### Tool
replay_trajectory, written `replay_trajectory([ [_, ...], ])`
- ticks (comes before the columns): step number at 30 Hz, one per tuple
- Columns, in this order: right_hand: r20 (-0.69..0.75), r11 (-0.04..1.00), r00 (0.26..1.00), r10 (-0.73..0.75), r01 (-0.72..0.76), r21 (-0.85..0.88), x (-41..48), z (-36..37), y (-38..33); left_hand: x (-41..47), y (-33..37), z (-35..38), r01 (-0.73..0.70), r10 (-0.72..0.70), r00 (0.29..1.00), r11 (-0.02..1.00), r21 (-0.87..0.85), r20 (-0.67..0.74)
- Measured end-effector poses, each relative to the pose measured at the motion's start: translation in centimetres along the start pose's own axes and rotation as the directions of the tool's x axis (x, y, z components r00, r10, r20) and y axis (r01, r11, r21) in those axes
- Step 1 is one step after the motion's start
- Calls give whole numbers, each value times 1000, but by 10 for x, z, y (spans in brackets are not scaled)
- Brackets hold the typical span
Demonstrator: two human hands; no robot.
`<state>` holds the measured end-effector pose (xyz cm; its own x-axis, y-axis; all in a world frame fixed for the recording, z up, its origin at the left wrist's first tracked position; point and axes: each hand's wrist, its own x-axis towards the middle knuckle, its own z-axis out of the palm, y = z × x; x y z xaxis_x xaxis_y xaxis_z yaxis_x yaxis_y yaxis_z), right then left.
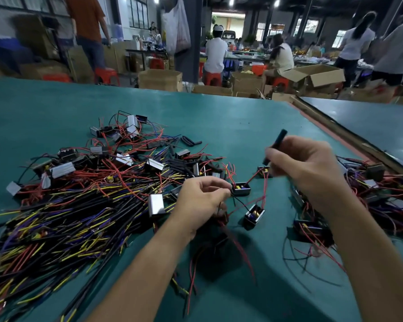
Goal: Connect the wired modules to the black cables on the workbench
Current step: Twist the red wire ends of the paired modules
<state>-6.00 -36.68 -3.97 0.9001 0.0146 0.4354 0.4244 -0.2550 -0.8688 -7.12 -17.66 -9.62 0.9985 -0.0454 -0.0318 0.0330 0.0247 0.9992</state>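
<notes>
My left hand (pixel 201 199) pinches thin black and red wires that run to small black box modules (pixel 241 188) lying on the green workbench (pixel 219 117). A second such module (pixel 254 216) sits just below it. My right hand (pixel 305 168) grips a short black tube (pixel 276 145), which sticks up and to the left out of the fingers. The hands are a little apart, above the modules. A big heap of black cables with yellow, blue and red ends (pixel 63 217) lies to the left.
Silver-cased modules with red wires (pixel 126 145) pile up at the back left. Loose black tube pieces (pixel 191 141) lie mid-table. More wired modules (pixel 382 189) heap at the right beside a wooden strip (pixel 349 138). People and cardboard boxes fill the background.
</notes>
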Motion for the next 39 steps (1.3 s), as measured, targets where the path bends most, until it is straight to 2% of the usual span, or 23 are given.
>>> replay_trajectory([
  [1, 20, 995, 996, 84, -85, 44, 1, -8, 6, -1, 0, 1, -94, 95, 995, 993, 77, -9],
  [3, 80, 966, 968, 238, -245, 83, 3, -14, 16, -4, 3, 5, -258, 250, 966, 948, 184, 65],
  [5, 168, 931, 923, 346, -360, 64, 3, -14, 22, -8, 3, 6, -323, 286, 941, 918, 229, 180],
  [7, 276, 919, 881, 384, -393, -27, 1, -13, 24, -10, 0, 9, -382, 326, 919, 879, 285, 223],
  [9, 329, 919, 861, 387, -388, -65, -1, -10, 24, -12, -4, 13, -428, 390, 904, 844, 325, 176],
  [13, 417, 897, 826, 379, -438, 53, -5, -3, 20, -9, -7, 16, -458, 470, 881, 819, 346, 54],
  [16, 433, 904, 844, 316, -407, 133, -7, 5, 19, -9, -5, 12, -465, 487, 873, 810, 358, 32],
  [22, 290, 929, 943, 164, -246, 276, -6, 14, 21, -7, -4, 12, -422, 441, 897, 875, 238, -32],
  [25, 200, 920, 967, 155, -215, 328, -5, 15, 24, -5, -5, 13, -432, 457, 888, 869, 241, -56],
  [28, 169, 936, 974, 154, -198, 290, -5, 15, 25, -4, -6, 13, -457, 490, 870, 844, 281, -60],
  [31, 224, 960, 968, 113, -165, 228, -5, 15, 25, -4, -6, 14, -443, 468, 882, 864, 239, -55],
  [35, 381, 983, 923, 59, -120, 139, -9, 15, 23, -5, -2, 12, -418, 426, 905, 890, 180, -6],
  [39, 411, 999, 912, 20, -32, 23, -10, 15, 22, -5, 1, 9, -387, 385, 922, 909, 157, 46],
])
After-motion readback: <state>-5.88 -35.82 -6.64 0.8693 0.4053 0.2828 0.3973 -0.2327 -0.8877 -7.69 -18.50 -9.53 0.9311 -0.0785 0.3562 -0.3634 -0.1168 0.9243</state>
